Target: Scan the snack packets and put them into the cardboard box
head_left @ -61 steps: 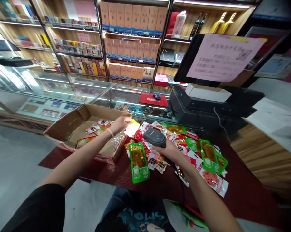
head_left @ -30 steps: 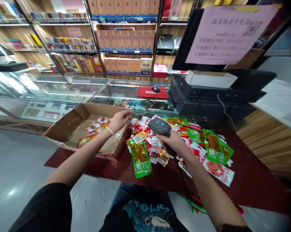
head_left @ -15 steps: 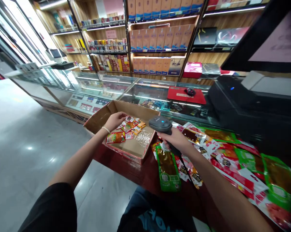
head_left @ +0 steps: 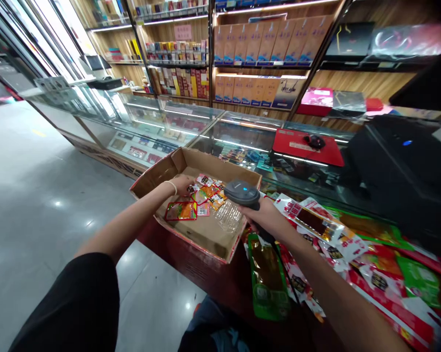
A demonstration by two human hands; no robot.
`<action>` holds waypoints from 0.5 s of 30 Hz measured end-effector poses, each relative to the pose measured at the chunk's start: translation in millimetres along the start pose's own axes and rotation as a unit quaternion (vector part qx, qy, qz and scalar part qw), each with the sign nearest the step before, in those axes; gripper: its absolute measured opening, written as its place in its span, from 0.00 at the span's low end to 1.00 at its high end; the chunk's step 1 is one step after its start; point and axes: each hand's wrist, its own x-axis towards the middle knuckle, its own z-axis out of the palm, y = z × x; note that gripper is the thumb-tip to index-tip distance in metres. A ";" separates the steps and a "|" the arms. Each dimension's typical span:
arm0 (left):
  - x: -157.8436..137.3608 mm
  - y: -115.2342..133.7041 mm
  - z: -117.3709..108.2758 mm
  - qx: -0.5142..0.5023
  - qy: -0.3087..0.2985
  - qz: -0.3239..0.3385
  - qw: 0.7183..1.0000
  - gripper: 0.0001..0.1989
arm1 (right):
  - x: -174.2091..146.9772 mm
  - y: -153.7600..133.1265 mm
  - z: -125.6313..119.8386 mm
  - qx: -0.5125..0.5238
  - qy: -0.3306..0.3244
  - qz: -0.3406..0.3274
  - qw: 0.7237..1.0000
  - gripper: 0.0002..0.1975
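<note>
The right hand (head_left: 264,216) has its grip closed firmly round the handle of a dark handheld scanner (head_left: 241,192), the fingers wrapped underneath. The scanner's head points to the left, a blue light lit on top, and appears in front of the right side of an open cardboard box (head_left: 205,249). The right forearm slants up from the lower right, above a spread of snack packets (head_left: 317,222); a black cable hangs below the hand.

The left hand (head_left: 183,186) is inside the box, back of the hand uppermost, fingers bent down at the edge of a cluster of small packets (head_left: 205,193) — whether its grip is pinched on one or only touching, I cannot tell. The left arm reaches in from the lower left, over the near left rim, with a pale band (head_left: 174,187) at the wrist. Nearer than the cluster lies a red-edged packet (head_left: 181,211), flat on the box floor.

The box rests on a dark red counter (head_left: 191,266) — a large green-edged packet (head_left: 267,278) lies to its right.
</note>
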 end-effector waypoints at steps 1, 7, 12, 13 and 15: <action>4.2 -1.9 4.0 0.005 -0.016 0.007 1.000 0.34 | 1.9 0.8 0.4 -0.003 0.001 -0.002 1.000 0.12; 16.0 -6.4 19.8 0.007 -0.031 0.005 0.999 0.43 | 7.4 6.9 0.9 -0.014 0.005 0.001 1.000 0.11; 14.4 4.9 26.0 -0.103 0.055 -0.019 0.993 0.25 | 2.5 7.9 0.2 0.000 0.012 -0.013 1.000 0.13; 13.2 7.5 26.0 -0.122 0.073 -0.021 0.990 0.21 | -0.4 7.7 -0.2 0.004 0.015 -0.018 1.000 0.13; 10.4 11.6 21.9 -0.161 0.111 -0.017 0.981 0.14 | -7.8 7.6 -1.6 0.016 0.021 -0.024 0.999 0.14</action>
